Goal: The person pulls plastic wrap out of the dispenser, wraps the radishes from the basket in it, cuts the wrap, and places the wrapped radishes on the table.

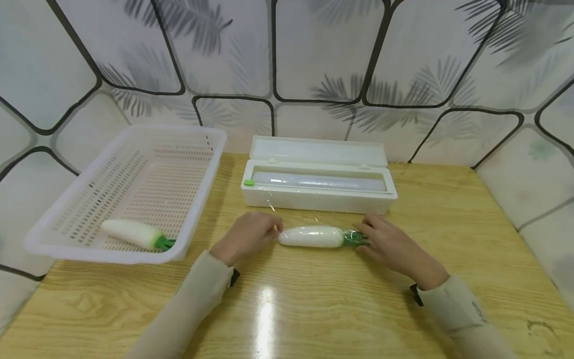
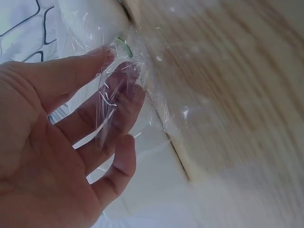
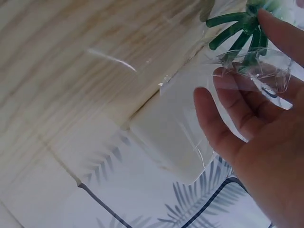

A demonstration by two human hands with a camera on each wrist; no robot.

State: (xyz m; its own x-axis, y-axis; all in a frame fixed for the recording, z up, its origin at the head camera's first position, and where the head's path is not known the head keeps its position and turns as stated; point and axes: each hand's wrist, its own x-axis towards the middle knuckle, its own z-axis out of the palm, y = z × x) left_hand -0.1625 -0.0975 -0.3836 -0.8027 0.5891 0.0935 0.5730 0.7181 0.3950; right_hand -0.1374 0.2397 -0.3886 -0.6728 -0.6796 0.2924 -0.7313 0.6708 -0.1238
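Note:
A white radish [image 1: 311, 237] with green leaf stubs [image 3: 237, 38] lies on its side on the table, glossy cling film [image 2: 108, 102] around it. At its pointed end, my left hand [image 1: 248, 234] pinches a gathered, wrinkled end of the film between thumb and fingers. At the leafy end is my right hand [image 1: 396, 249], its thumb against the leaf stubs and a crumpled edge of film held between thumb and fingers. Behind the radish stands a white wrap dispenser box [image 1: 320, 202] with its lid raised and a film roll [image 1: 318, 181] inside.
On the left, a white perforated plastic basket [image 1: 195, 219] holds a second radish [image 1: 132, 234] with green stubs. The wooden table [image 1: 332, 309] meets a patterned wall covering [image 1: 327, 50] at the back and sides. A green tab [image 1: 249, 183] sits at the box's left end.

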